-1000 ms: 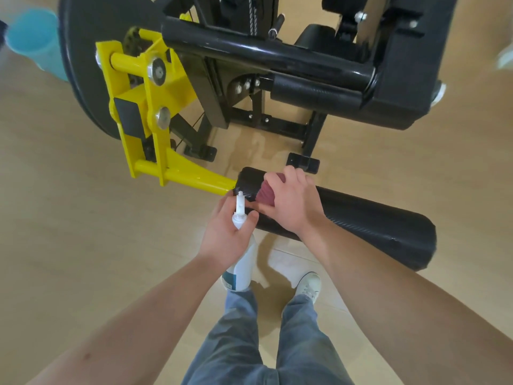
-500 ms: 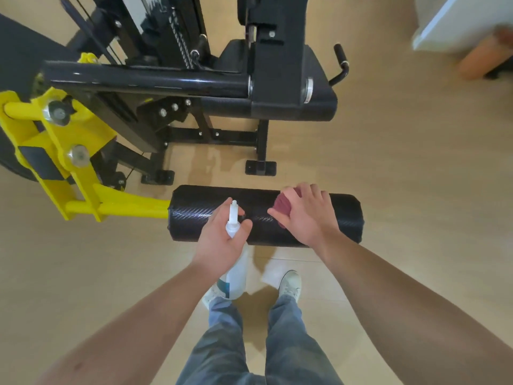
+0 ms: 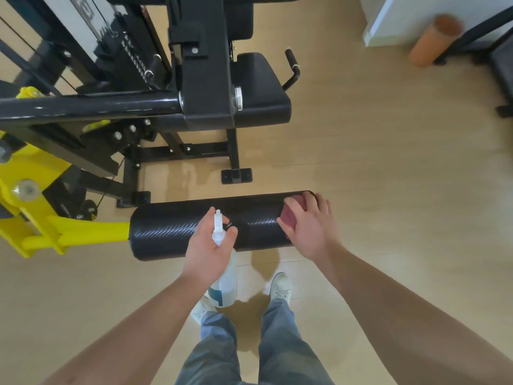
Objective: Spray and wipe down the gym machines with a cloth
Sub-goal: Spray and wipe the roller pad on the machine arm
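A black padded roller (image 3: 172,230) sticks out to the right from a yellow lever arm (image 3: 83,234) of the gym machine. My right hand (image 3: 311,232) presses a dark red cloth (image 3: 291,215) onto the roller's right end; most of the cloth is hidden under the palm. My left hand (image 3: 208,245) grips a white spray bottle (image 3: 224,279) by its neck, nozzle up, just in front of the roller's middle.
The machine's black frame (image 3: 205,87), seat pad (image 3: 258,87) and floor feet (image 3: 236,175) stand behind the roller. An orange foam roller (image 3: 433,40) leans at the back right beside another black stand (image 3: 502,68). Wooden floor lies all around; my legs and white shoes are below.
My right hand slid the cloth along the roller from its left end to its right end. The view shifted right. My left hand kept hold of the bottle.
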Available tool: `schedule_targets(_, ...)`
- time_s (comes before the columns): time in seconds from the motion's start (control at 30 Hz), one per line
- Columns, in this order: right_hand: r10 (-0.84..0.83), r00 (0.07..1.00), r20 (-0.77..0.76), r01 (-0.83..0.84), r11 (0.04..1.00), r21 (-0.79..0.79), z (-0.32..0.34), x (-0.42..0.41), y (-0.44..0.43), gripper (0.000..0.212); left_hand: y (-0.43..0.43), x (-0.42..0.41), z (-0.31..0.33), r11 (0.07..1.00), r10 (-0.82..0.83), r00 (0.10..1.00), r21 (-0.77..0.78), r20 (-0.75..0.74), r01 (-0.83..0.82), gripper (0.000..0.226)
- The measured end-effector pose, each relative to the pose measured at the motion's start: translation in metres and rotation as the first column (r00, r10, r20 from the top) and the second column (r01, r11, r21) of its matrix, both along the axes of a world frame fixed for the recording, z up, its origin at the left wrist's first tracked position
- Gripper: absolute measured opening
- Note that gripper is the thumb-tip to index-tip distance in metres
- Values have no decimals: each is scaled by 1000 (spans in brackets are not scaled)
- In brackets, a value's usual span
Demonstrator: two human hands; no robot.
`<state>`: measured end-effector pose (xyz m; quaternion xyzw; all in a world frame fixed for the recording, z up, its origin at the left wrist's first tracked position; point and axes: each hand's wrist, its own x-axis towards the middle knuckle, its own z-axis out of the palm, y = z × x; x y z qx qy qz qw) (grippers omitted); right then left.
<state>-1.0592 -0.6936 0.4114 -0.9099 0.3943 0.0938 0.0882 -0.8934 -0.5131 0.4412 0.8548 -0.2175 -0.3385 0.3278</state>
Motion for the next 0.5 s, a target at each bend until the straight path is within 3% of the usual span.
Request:
schedule_targets(0.13,59,997,-49,-64,992,-112,-2,-24,29,59,5,0,4,1000,-24,1000,8,12,24,52)
schedule_targets(0.3,89,996,-13,-90,989,-121,1,-6,38,55,14,4,9,999,20,1000,-28,-11,-21,61)
schedule_targets(0.43,92,996,-4,-92,990,-104,-4,24,45,50,25,11,14,996,58,998,-67,-33,-60,34)
schedule_targets(0.5,117,993,18,-114,988,-106,-7,34,47,49,32,15,17,996,57,998,-61,-22,-58,31)
